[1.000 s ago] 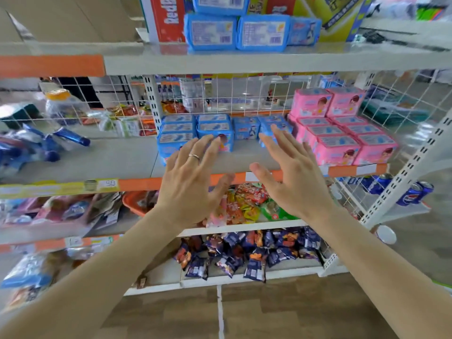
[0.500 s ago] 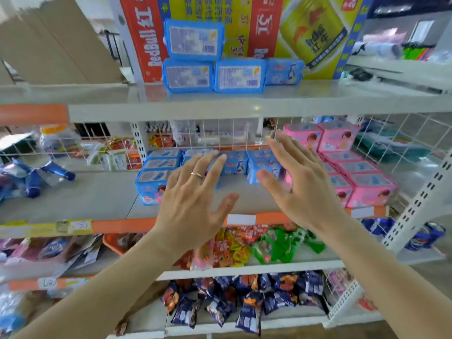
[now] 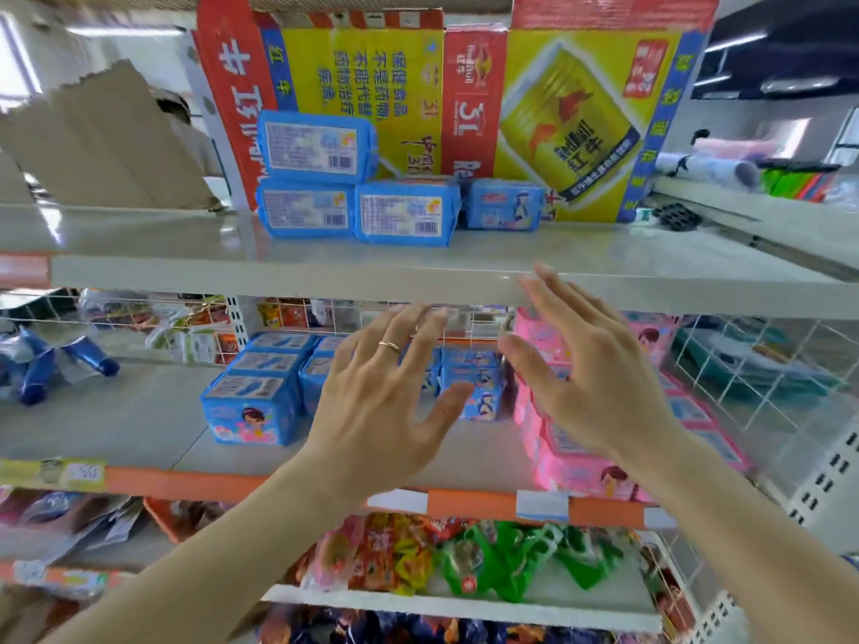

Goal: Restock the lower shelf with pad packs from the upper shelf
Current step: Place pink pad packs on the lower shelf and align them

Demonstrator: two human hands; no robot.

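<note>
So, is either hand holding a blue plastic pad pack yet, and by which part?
Nothing is held. Left hand and right hand are both open, fingers spread, below the blue plastic pad packs on the upper shelf.

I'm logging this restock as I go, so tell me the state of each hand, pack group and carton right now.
Left hand: open, fingers spread, holding nothing.
Right hand: open, holding nothing.
Upper-shelf blue packs: untouched, one stacked on two, a fourth beside.
Lower-shelf blue packs: in rows, partly hidden by the hands.
Pink packs: stacked, untouched.
Carton: print upside down.
</note>
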